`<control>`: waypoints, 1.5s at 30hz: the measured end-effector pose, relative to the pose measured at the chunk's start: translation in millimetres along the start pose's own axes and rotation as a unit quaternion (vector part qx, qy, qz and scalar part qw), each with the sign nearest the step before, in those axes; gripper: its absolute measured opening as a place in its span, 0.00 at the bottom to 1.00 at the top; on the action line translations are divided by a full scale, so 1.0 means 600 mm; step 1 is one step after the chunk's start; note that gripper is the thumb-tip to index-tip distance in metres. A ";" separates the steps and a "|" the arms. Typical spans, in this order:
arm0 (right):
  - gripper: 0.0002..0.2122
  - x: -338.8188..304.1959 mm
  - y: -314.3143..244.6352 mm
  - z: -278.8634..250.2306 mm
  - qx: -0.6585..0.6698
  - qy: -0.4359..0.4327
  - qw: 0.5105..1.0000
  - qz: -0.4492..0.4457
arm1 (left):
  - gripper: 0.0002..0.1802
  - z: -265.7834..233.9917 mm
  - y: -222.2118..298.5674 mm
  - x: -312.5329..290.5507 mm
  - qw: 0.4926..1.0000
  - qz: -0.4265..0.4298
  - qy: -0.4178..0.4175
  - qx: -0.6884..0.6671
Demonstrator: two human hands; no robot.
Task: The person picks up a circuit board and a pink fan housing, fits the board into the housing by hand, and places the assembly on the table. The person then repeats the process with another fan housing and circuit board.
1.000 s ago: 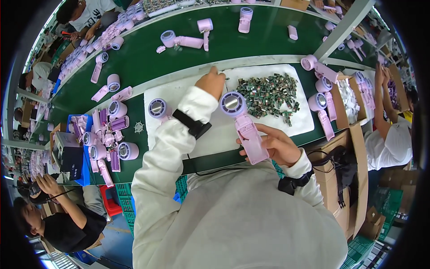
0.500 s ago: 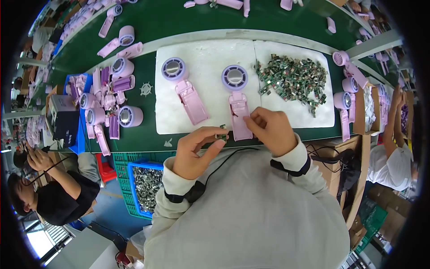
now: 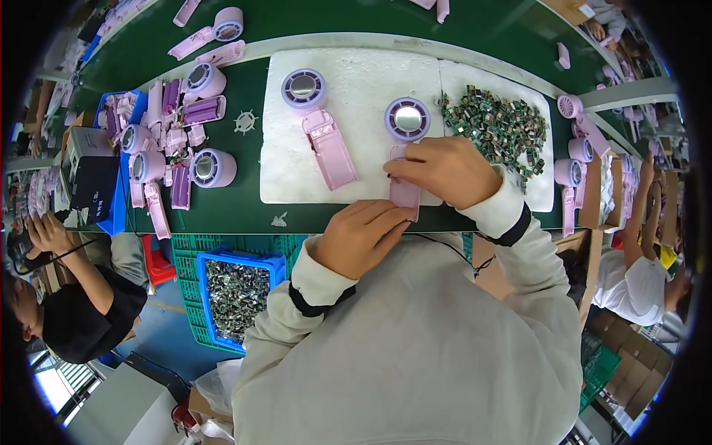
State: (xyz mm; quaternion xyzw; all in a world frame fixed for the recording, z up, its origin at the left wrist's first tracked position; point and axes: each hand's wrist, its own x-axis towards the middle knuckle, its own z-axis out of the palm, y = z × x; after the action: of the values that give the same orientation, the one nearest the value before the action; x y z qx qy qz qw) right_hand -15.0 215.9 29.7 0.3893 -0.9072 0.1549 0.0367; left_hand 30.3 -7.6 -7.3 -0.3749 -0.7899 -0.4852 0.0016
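A pink handheld fan lies on the white foam board, its round lilac head (image 3: 407,119) pointing away from me and its handle (image 3: 404,194) toward me. My left hand (image 3: 363,236) is closed at the near end of that handle, fingertips pressed on it. My right hand (image 3: 449,170) bends over the handle's upper part, thumb and fingers closed on it and covering much of it. A second fan with an open handle shell (image 3: 331,152) lies to the left, untouched. No circuit board shows in either hand; my fingers could be hiding one.
A pile of small green circuit boards (image 3: 497,130) covers the foam board's (image 3: 278,185) right part. Fan parts (image 3: 213,169) crowd the left, beside a blue bin (image 3: 115,211). Below stands a blue crate (image 3: 278,268) of small metallic parts. Co-workers sit at both sides.
My left hand, which held a small circuit board, has moved right to the handle's near end; the board is out of sight. My right hand has moved up over the handle. The view has shifted.
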 end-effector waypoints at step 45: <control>0.11 0.003 -0.016 0.023 0.182 0.050 0.979 0.074 | 0.15 0.015 -0.016 0.025 0.954 -0.226 0.177 -0.090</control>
State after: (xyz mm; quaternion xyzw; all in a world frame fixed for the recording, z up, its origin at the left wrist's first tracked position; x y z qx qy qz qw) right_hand -8.7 204.3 19.6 0.3132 -0.8871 0.3389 -0.0009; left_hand 17.2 5.6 -13.8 -0.0934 -0.7941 -0.6006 -0.0021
